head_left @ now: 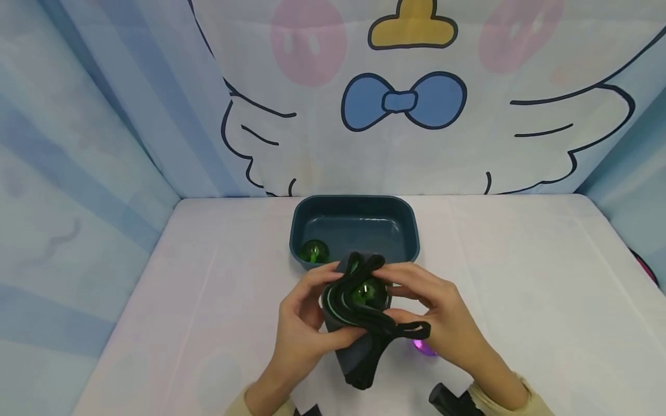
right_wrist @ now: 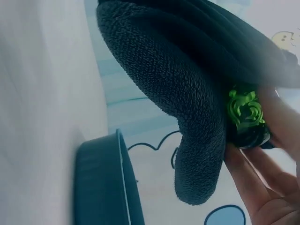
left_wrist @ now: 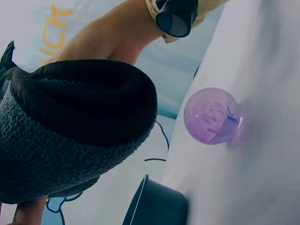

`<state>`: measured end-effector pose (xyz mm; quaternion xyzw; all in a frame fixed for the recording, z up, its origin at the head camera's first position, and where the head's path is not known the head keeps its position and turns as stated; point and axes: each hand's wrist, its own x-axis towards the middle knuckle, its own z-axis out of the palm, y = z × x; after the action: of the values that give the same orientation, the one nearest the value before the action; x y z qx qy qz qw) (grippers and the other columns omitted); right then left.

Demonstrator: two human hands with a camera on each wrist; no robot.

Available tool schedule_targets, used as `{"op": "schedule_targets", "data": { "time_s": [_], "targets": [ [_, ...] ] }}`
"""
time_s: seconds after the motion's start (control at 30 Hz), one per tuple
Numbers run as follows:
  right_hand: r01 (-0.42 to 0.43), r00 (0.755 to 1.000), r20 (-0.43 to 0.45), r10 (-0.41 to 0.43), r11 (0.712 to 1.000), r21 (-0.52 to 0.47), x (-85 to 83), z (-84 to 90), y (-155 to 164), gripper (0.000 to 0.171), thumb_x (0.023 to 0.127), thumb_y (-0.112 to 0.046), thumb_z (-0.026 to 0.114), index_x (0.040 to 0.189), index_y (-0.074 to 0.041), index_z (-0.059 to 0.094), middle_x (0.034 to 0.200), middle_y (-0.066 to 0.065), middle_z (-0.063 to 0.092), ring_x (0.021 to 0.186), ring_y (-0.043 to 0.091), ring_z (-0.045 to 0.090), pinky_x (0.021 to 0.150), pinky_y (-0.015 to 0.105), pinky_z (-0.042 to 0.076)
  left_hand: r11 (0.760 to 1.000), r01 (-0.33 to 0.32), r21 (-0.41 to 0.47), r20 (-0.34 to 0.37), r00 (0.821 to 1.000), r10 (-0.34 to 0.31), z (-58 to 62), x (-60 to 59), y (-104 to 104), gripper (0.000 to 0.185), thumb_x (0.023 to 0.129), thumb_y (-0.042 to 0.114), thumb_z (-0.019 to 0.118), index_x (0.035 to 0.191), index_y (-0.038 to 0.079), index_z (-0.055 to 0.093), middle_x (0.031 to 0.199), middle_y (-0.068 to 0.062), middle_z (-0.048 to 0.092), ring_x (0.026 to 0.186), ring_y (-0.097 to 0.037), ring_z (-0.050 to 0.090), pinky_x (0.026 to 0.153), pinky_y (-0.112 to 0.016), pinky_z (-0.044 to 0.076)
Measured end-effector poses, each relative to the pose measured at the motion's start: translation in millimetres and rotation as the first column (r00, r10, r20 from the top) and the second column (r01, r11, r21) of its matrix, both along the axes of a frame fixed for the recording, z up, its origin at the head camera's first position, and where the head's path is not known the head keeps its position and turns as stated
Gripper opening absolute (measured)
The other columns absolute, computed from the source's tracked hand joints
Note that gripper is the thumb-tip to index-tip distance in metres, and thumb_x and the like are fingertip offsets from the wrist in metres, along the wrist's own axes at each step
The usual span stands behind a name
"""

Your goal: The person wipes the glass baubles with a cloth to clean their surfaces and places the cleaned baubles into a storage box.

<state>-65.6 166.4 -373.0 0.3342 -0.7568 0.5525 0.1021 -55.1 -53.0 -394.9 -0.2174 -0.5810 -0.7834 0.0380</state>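
Both hands hold a dark grey and black knitted pouch (head_left: 359,341) above the table, just in front of a dark blue tub (head_left: 406,228). My left hand (head_left: 304,320) grips the pouch's left side and my right hand (head_left: 434,312) pinches its open mouth. A green ball (head_left: 366,292) shows inside the opening. The pouch (left_wrist: 70,136) fills the left wrist view, and the right wrist view shows the pouch (right_wrist: 187,112) with a green piece (right_wrist: 244,110) at the fingers. A second green ball (head_left: 314,252) lies in the tub's left corner. A purple ball (head_left: 424,348), (left_wrist: 213,116) rests on the table under my right hand.
A white cloth covers the table (head_left: 520,277). A cartoon-printed curtain (head_left: 406,98) hangs behind and blue curtains close the sides. The tub (right_wrist: 101,183) stands near the table's back edge. A dark wrist-worn device (head_left: 450,400) sits at the bottom edge.
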Motion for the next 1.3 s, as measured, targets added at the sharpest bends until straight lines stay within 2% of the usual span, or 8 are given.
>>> {"op": "schedule_targets", "data": {
  "time_s": [0.2,0.53,0.63,0.73,0.83,1.03,1.17,1.3],
  "targets": [
    [0.024,0.996,0.088,-0.02,0.999,-0.043,2.5,-0.5,-1.3,0.049,0.08,0.009,0.076,0.126,0.001,0.064,0.122,0.007,0.067,0.108,0.01,0.065,0.083,0.027,0.06,1.0,0.001,-0.012,-0.029,1.0,-0.001,-0.1,1.6,0.8,0.06,0.072,-0.013,0.079,0.126,-0.008,0.053,0.138,-0.022,0.05,0.124,-0.031,0.056,0.099,-0.041,0.054],
    [0.047,0.995,-0.086,-0.042,0.997,0.057,1.8,0.6,-2.5,0.064,0.069,0.011,0.083,0.128,-0.007,0.066,0.13,0.01,0.061,0.124,0.015,0.057,0.095,0.022,0.054,0.999,-0.038,-0.003,0.024,0.999,0.038,1.1,2.0,1.3,0.061,0.073,-0.011,0.078,0.128,-0.007,0.051,0.138,-0.02,0.048,0.122,-0.029,0.057,0.096,-0.04,0.055],
    [0.022,0.993,-0.12,-0.01,0.995,0.095,1.4,1.2,-1.8,0.055,0.079,-0.008,0.083,0.13,-0.01,0.065,0.134,0.01,0.059,0.128,0.016,0.054,0.097,0.02,0.053,0.999,-0.033,0.007,0.051,0.998,0.032,1.0,1.4,0.4,0.062,0.074,-0.011,0.078,0.129,-0.006,0.05,0.139,-0.019,0.048,0.123,-0.027,0.056,0.098,-0.039,0.054],
    [0.039,0.99,-0.14,-0.022,0.993,0.114,0.9,0.5,-2.3,0.043,0.092,-0.03,0.069,0.13,-0.011,0.065,0.133,0.01,0.059,0.126,0.016,0.055,0.099,0.019,0.051,1.0,-0.022,0.011,0.05,0.999,0.022,0.9,0.8,-0.8,0.062,0.074,-0.01,0.078,0.129,-0.006,0.05,0.139,-0.019,0.048,0.124,-0.028,0.055,0.1,-0.038,0.053],
    [0.062,0.989,-0.137,-0.047,0.992,0.105,0.9,-0.1,-2.8,0.04,0.093,-0.03,0.068,0.128,-0.011,0.067,0.128,0.009,0.061,0.121,0.014,0.058,0.098,0.019,0.051,1.0,-0.014,-0.001,0.019,1.0,0.014,0.7,0.2,-1.6,0.061,0.074,-0.011,0.078,0.129,-0.007,0.051,0.139,-0.02,0.049,0.124,-0.03,0.054,0.1,-0.038,0.054],
    [-0.005,0.995,0.104,0.008,1.0,-0.028,1.9,1.2,-3.4,0.052,0.081,0.008,0.075,0.131,-0.004,0.062,0.125,0.007,0.062,0.116,0.012,0.061,0.092,0.026,0.057,0.998,-0.027,-0.05,-0.047,0.999,0.024,2.4,0.9,-0.6,0.061,0.072,-0.012,0.079,0.127,-0.005,0.053,0.138,-0.021,0.05,0.124,-0.033,0.054,0.097,-0.039,0.055],
    [0.014,0.977,0.213,-0.003,0.999,-0.048,2.9,1.9,-4.1,0.049,0.086,0.007,0.07,0.132,-0.006,0.061,0.125,0.008,0.063,0.115,0.012,0.061,0.091,0.027,0.058,0.998,-0.032,-0.057,-0.056,0.998,0.029,2.5,1.1,0.2,0.061,0.072,-0.013,0.078,0.127,-0.005,0.053,0.138,-0.02,0.049,0.124,-0.032,0.054,0.097,-0.038,0.056],
    [0.035,0.972,0.234,-0.029,0.999,-0.022,3.5,1.6,-6.9,0.05,0.087,0.005,0.07,0.134,-0.01,0.061,0.127,0.007,0.063,0.118,0.013,0.061,0.092,0.029,0.057,0.998,-0.045,-0.05,-0.048,0.998,0.043,1.9,0.5,-0.7,0.061,0.072,-0.013,0.079,0.127,-0.006,0.053,0.138,-0.021,0.049,0.124,-0.032,0.055,0.097,-0.039,0.055]
  ]
}}
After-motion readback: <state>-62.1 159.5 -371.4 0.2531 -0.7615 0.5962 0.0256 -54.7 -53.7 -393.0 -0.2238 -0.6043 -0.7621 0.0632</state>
